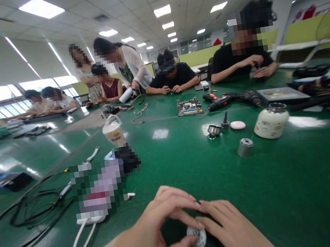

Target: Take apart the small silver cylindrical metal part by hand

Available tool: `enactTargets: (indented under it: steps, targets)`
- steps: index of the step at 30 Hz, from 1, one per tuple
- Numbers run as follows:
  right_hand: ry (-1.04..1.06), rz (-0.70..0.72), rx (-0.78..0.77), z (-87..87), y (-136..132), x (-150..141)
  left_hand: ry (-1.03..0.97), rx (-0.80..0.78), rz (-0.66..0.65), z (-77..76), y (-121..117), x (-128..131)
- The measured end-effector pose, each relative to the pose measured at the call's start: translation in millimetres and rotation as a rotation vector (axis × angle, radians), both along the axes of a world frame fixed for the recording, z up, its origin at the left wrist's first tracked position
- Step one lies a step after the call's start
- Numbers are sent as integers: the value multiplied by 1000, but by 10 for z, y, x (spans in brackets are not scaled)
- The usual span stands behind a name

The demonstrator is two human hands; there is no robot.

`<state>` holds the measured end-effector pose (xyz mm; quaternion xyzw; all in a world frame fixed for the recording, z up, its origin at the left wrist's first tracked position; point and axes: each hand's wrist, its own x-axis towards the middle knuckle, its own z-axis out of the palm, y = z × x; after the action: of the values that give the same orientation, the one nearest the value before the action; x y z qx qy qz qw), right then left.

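Observation:
My left hand and my right hand meet at the near edge of the green table. Both curl round a small round silver part, pinched between the left thumb and fingers while the right fingertips touch it from the other side. Most of the part is hidden by the fingers. Farther out on the table lie a grey cylindrical cap, a small metal ring piece, a black knob, a pink disc and a cream-coloured jar.
A blurred-out device with white cable and black cables lie left. A plastic cup, circuit board and power drill sit mid-table. Several people work along the far side.

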<state>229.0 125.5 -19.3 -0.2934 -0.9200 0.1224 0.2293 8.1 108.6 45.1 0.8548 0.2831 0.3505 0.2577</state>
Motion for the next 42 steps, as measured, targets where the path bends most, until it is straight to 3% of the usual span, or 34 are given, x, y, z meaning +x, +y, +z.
enactTargets:
  steps: [9,22,27,34,39,42]
  targets:
    - [33,-2,76,-9,-6,12,5,-73,45,17,-41,27]
    - [36,12,54,3,7,32,48,-28,90,-60,-70,42]
    - [51,6,87,-1,-3,15,129,42,164,-138,-96,56]
    - [86,3,99,-50,-4,15,206,265,109,-212,-81,52]
    - [78,1,92,-46,2,9,134,409,113,-209,-56,61]
    - [59,8,73,-10,3,9,57,446,205,-185,25,55]
